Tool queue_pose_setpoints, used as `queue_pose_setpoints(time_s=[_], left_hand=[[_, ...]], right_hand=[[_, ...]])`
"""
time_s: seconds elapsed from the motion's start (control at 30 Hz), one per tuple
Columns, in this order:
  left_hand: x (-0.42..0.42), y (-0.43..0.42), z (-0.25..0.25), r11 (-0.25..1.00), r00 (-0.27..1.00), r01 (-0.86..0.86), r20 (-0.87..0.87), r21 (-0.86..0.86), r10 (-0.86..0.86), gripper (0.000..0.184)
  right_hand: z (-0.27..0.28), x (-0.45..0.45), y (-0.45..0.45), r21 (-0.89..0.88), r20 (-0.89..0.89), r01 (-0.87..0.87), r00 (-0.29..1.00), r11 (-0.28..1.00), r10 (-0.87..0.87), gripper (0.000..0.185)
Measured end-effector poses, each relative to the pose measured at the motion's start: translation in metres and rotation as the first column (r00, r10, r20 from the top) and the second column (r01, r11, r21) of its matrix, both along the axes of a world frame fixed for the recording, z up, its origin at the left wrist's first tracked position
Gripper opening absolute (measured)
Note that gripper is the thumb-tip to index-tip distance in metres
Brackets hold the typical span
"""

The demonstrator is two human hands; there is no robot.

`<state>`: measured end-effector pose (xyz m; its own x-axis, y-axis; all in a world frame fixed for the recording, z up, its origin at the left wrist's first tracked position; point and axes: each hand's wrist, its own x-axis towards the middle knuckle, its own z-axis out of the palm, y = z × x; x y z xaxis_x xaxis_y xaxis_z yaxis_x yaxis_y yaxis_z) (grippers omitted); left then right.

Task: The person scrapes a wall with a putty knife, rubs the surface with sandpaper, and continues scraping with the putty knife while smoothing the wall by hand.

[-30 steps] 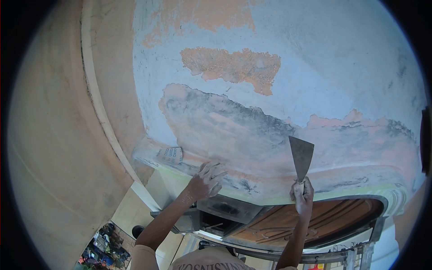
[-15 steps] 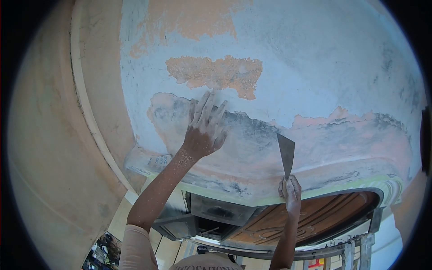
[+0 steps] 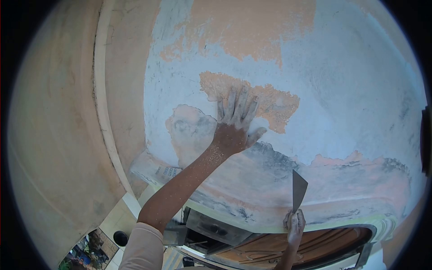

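Observation:
Dusty with white powder, my left hand [image 3: 236, 119] lies flat against the wall [image 3: 175, 76], fingers spread over a bare orange-brown patch [image 3: 279, 105]. Its thumb points out to the right. Lower down on the right, my right hand [image 3: 294, 220] is closed round the handle of a putty knife [image 3: 299, 191]. The knife's wide grey blade points upward, in front of the peeled, pinkish band of wall; I cannot tell whether it touches. Dark grey stains [image 3: 274, 157] run along the ragged paint edge between the two hands.
Below the wall is a brown carved wooden door [image 3: 265, 249] under a curved pale moulding [image 3: 382, 225]. A printed paper or bag [image 3: 164, 171] rests on the ledge at left. A pale vertical trim [image 3: 102, 90] divides the walls. A dark round container [image 3: 120, 238] stands on the floor.
My left hand has moved up from the peeled edge onto the orange-brown patch, its fingers more spread. The view has tilted upward. My right hand still holds the putty knife.

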<state>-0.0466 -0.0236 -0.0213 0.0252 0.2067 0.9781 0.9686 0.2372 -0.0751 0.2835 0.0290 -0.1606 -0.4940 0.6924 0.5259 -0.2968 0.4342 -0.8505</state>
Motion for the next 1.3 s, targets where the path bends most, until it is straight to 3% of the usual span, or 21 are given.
queue_pose_setpoints(time_s=[0.47,0.73,0.87,1.0,1.13,1.3], left_hand=[[-0.005,0.006,-0.004,0.999,1.000,0.018,-0.005,0.044,-0.018,0.076],[-0.004,0.002,-0.003,1.000,0.999,0.009,-0.049,0.028,-0.008,0.078],[-0.008,0.003,-0.007,1.000,0.999,-0.002,-0.046,0.025,0.003,0.079],[-0.012,0.008,-0.009,1.000,0.999,0.013,-0.051,0.028,-0.012,0.079],[-0.013,0.013,-0.012,1.000,0.999,0.000,-0.044,0.020,0.000,0.079],[-0.012,0.015,-0.014,1.000,1.000,0.007,-0.026,0.007,-0.007,0.079]], right_hand=[[-0.005,-0.005,-0.002,0.189,0.204,0.155,0.960,0.970,-0.193,0.033],[-0.010,-0.006,-0.001,0.337,0.221,0.171,0.942,0.926,-0.254,0.033],[-0.016,-0.005,-0.003,0.394,0.264,0.233,0.898,0.889,-0.352,0.032],[-0.021,-0.013,0.000,0.534,0.194,0.263,0.887,0.804,-0.419,0.030],[-0.011,-0.012,-0.009,0.692,0.194,0.244,0.844,0.679,-0.501,0.045],[-0.005,-0.011,-0.014,0.721,0.144,0.246,0.861,0.647,-0.488,0.043]])
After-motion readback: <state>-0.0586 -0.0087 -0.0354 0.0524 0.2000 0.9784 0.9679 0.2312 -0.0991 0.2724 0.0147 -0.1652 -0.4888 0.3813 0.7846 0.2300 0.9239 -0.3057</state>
